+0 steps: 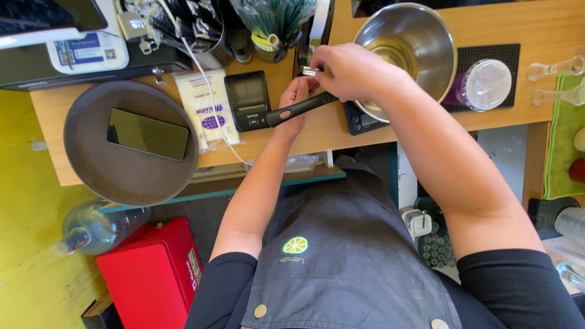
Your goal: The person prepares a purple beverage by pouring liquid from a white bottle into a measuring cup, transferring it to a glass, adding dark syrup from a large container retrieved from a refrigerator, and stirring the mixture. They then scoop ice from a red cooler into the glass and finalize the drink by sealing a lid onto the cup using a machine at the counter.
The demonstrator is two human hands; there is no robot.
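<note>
- Above the back edge of the table (304,137), my two hands meet just left of the steel mixing bowl (409,52).
- My left hand (294,100) is closed around a black-handled tool (298,108); the handle runs down and left out of the palm, over the small black printer (247,100). Its working end is hidden behind my hands, so I cannot tell what kind of tool it is.
- My right hand (350,70) pinches a small shiny metal piece (311,71) between thumb and fingertips, grip closed on it, right at the top of the left hand.
- Judgement: this is a fitting or adjusting step at the tool's head. To do it well I would keep the left grip firm and the handle level, and let only the right fingertips work.
- Risk: the metal piece is small and slick-looking. A slip could send it among the clutter behind or into the bowl, so the work belongs low over the table.
- The bowl sits on a dark scale (359,119), touching my right forearm; I should hold the elbow off it.
- Left of the printer lie a white packet (204,109) and a round brown tray (91,158) carrying a phone (148,133), well apart from the work.
</note>
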